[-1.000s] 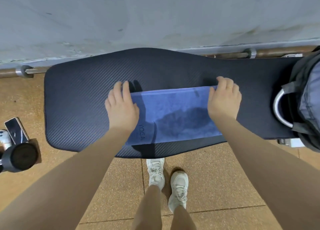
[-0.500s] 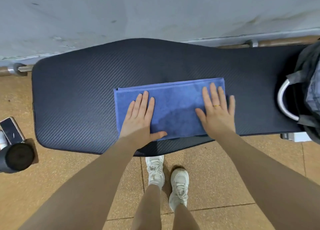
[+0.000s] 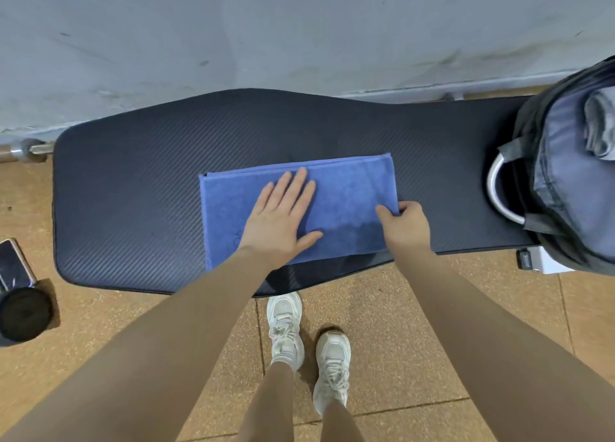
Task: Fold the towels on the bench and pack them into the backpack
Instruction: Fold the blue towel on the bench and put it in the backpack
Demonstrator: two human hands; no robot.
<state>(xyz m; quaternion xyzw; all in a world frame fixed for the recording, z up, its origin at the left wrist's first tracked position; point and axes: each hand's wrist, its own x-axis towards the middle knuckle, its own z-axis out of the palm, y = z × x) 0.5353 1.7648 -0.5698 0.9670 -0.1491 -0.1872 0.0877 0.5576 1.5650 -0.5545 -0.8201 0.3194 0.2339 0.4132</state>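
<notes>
"Where is the towel?"

"The blue towel lies folded on the middle of the dark bench. The left hand lies flat on top of it, fingers spread apart."

"And the other hand?"

"The right hand pinches the towel's right edge, thumb on top, fingers curled under. The backpack sits open at the bench's right end."

My left hand lies flat on the folded blue towel on the table; my right hand pinches its right edge near the backpack.
</notes>
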